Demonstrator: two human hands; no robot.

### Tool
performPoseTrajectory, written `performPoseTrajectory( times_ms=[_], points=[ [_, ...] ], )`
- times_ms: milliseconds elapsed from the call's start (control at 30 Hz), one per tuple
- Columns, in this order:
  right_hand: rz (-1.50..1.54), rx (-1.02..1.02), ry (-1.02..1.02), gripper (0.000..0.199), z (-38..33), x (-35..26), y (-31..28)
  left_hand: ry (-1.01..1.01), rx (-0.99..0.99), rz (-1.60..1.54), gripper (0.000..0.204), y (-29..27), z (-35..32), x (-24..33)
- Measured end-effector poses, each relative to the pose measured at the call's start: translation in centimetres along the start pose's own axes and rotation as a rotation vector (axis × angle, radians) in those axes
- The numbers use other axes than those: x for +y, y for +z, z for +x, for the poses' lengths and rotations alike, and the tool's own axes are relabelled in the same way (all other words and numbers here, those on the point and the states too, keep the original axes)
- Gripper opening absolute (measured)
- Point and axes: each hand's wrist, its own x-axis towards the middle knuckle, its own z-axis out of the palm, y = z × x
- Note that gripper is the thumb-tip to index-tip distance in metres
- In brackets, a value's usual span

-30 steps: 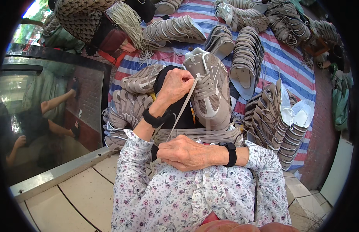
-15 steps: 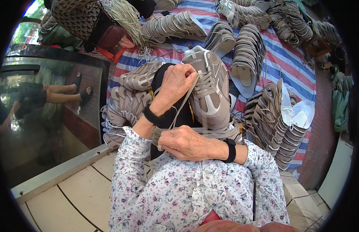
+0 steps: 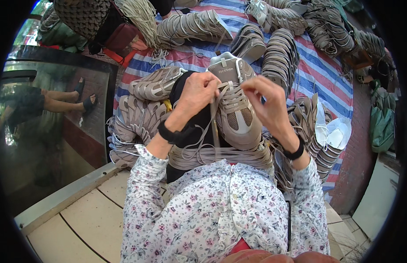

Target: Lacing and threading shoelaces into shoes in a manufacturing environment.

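Sneaker (image 3: pixel 238 120), grey-beige with a pale toe, sits in front of the person's body, between the two hands and just beyond a thick bundle of cords (image 3: pixel 216 158) that lies across the lap. To its left are a black trouser leg (image 3: pixel 197 116) and two stacks of similar shoe parts, one nearer (image 3: pixel 135 117) and one farther off (image 3: pixel 155 83). Behind it, a short stack (image 3: pixel 248 44) and a tall stack (image 3: pixel 280 59) rest on a striped sheet (image 3: pixel 324 81) of red, white and blue. More shoe parts (image 3: pixel 303 118) lie to the right, partly hidden by the right forearm. A dark glass panel (image 3: pixel 54 144) fills the far left, and a green bag (image 3: pixel 382 127) sits at the far right. The left hand (image 3: pixel 197 93) has thumb and forefinger pressed together, pinching a lace (image 3: pixel 202 136) at the shoe's left edge; loose loops drop below the fingers. The right hand (image 3: pixel 268 101) is at the shoe's right side, fingers bent close to the lacing and covering part of that edge; whether they grip anything, I cannot tell. The toe points back toward the person and slightly right, the ankle opening faces away, and the long axis runs nearly straight out from the body, lacing upward.
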Motion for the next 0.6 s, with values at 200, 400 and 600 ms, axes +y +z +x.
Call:
performPoseTrajectory(
  times_ms=[200,400,600],
  points=[
    [-0.246,-0.135,-0.294,0.016,3.0,3.6,1.5,-0.266,-0.33,-0.528,0.017,-2.6,-1.2,0.2],
    [-0.339,-0.308,-0.338,0.02,4.4,4.1,1.6,-0.276,-0.488,-0.641,0.024,-2.9,-2.2,1.8],
    [-0.393,-0.314,-0.401,0.021,4.6,4.3,2.2,-0.216,-0.317,-0.373,0.023,-2.1,-1.9,1.0]
  ],
)
